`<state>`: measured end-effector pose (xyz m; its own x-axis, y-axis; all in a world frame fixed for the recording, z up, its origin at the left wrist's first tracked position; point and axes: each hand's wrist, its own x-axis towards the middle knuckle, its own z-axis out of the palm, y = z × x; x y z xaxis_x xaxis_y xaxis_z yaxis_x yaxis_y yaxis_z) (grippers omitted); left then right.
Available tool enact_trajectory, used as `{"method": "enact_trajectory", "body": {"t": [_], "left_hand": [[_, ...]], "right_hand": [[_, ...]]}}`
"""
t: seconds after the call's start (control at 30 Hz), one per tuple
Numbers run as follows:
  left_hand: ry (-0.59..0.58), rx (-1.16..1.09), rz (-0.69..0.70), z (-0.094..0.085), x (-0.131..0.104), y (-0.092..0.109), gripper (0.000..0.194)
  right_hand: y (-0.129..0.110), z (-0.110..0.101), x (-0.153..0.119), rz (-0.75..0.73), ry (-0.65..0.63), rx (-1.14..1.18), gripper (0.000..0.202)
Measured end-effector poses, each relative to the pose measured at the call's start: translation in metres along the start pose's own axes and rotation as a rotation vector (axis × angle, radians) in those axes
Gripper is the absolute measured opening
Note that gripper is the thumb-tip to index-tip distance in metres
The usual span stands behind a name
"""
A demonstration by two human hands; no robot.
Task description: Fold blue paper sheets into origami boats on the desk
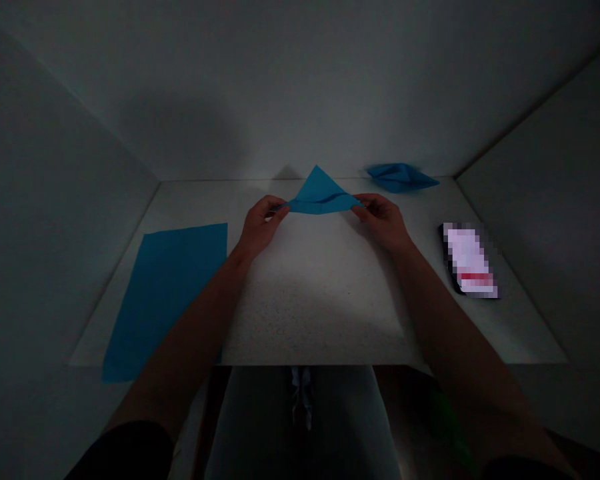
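Between my two hands is a folded blue paper boat [320,193], with a pointed peak in the middle and a long narrow rim. My left hand [264,223] pinches its left tip between thumb and fingers. On the other side, my right hand [384,217] grips the right tip the same way. The boat is held near the back of the table, close to the wall. A second blue folded paper boat [403,177] lies at the back right, apart from my right hand.
Blue paper sheet [165,293] lies at the left, reaching past the table's front edge, partly under my left forearm. A phone [470,260] with a lit, blurred screen rests at the right. Walls enclose the white table [310,300] at the back and both sides.
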<state>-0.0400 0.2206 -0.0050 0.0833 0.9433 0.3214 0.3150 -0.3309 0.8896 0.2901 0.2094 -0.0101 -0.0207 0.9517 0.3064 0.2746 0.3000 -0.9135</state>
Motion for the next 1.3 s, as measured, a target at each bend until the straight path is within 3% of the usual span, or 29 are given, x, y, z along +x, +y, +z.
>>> {"method": "enact_trajectory", "body": {"t": [0.37, 0.63, 0.73, 1.0, 1.3], "left_hand": [[-0.006, -0.024, 0.161, -0.004, -0.003, 0.007, 0.007], [0.005, 0.013, 0.009, -0.001, -0.002, -0.001, 0.015], [0.032, -0.004, -0.007, 0.000, 0.000, -0.005, 0.006], [0.048, -0.359, -0.115, 0.000, 0.008, -0.021, 0.041], [0.073, -0.409, -0.114, -0.001, 0.009, -0.028, 0.044]], "right_hand": [[-0.011, -0.002, -0.004, -0.065, -0.051, 0.116, 0.052], [-0.014, -0.009, -0.008, -0.157, -0.161, -0.078, 0.019], [-0.013, -0.010, -0.008, -0.186, -0.175, -0.123, 0.017], [-0.018, 0.000, -0.012, -0.215, -0.196, 0.060, 0.025], [-0.020, 0.000, -0.014, -0.093, -0.274, 0.087, 0.034]]}}
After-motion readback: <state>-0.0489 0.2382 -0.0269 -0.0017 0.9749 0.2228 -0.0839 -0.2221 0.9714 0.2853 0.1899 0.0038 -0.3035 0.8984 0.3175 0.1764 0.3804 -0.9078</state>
